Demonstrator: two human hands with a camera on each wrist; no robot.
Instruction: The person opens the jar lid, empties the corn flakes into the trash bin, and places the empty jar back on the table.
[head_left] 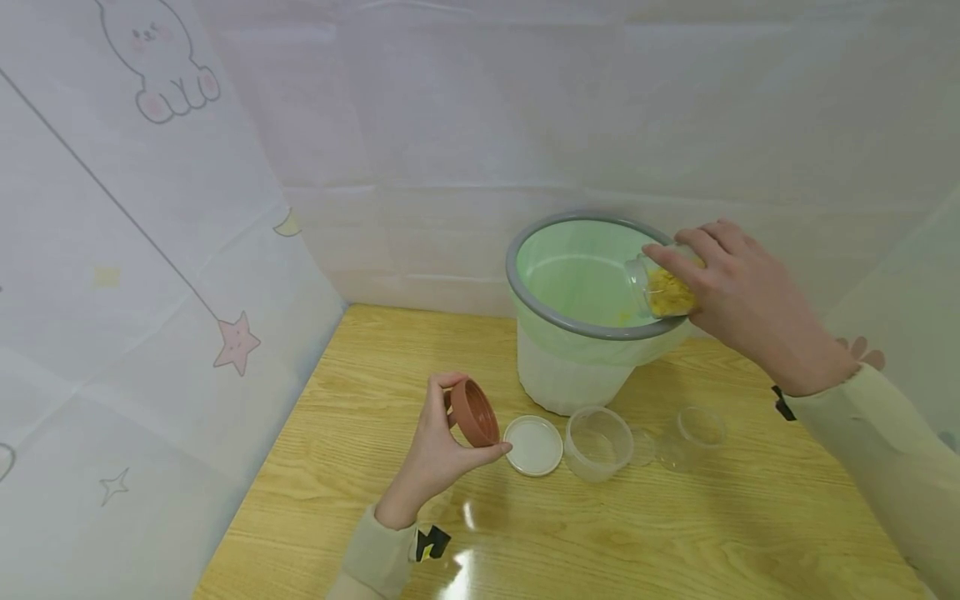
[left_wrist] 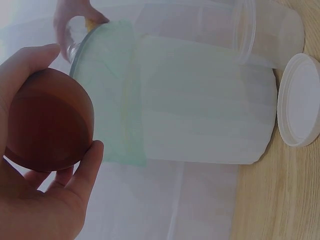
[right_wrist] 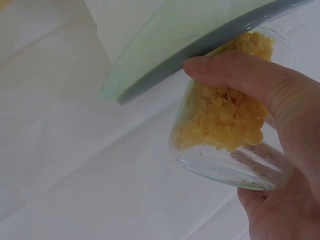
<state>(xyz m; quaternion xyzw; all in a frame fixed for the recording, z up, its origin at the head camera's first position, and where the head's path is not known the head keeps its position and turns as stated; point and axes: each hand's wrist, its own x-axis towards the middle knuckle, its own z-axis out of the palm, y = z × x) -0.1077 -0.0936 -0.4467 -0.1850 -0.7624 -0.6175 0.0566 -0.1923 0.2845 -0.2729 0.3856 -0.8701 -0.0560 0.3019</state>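
My right hand [head_left: 742,292] grips a clear jar [head_left: 639,279] by its side, tipped with its mouth over the rim of a trash can [head_left: 570,375]. Yellow flakes [right_wrist: 225,117] lie along the jar's lower side, and a few yellow bits show inside the light green bag [head_left: 555,271] that lines the can. Lower and to the left, my left hand [head_left: 438,454] holds a reddish-brown round lid [head_left: 475,412] between thumb and fingers. In the left wrist view the lid's hollow side [left_wrist: 47,130] faces the camera.
In front of the can, on the wooden table [head_left: 360,417], a white round lid [head_left: 534,446] lies beside a translucent plastic tub [head_left: 598,444]. To their right stands another clear container [head_left: 697,429]. A pale sheet [head_left: 450,150] hangs behind the can.
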